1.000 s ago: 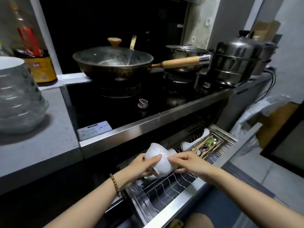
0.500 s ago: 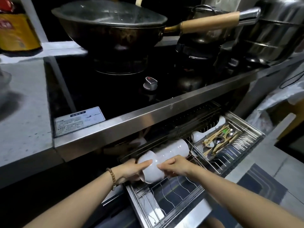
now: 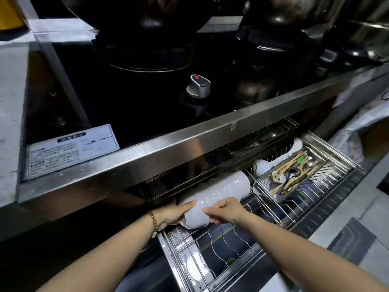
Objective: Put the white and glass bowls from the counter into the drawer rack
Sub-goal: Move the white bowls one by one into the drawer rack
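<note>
Head view: a row of white bowls [image 3: 227, 186] lies on its side at the back of the drawer rack [image 3: 212, 245], its upper edge lost in shadow under the steel counter lip [image 3: 189, 148]. The left hand [image 3: 170, 213] cups the front bowl [image 3: 196, 216] from the left, thumb on top, its other fingers hidden behind the bowl. The right hand [image 3: 226, 211] pinches the same bowl's right side with curled fingers. At the rack's right end sits a cutlery tray [image 3: 294, 175], its contents hard to make out.

Kitchen: stove knob [image 3: 198, 85] and pots [image 3: 271, 22] above the right hand [image 3: 226, 210]; dish-rack drawer [image 3: 181, 247] below it, cutlery tray [image 3: 266, 183] to its right.
</note>
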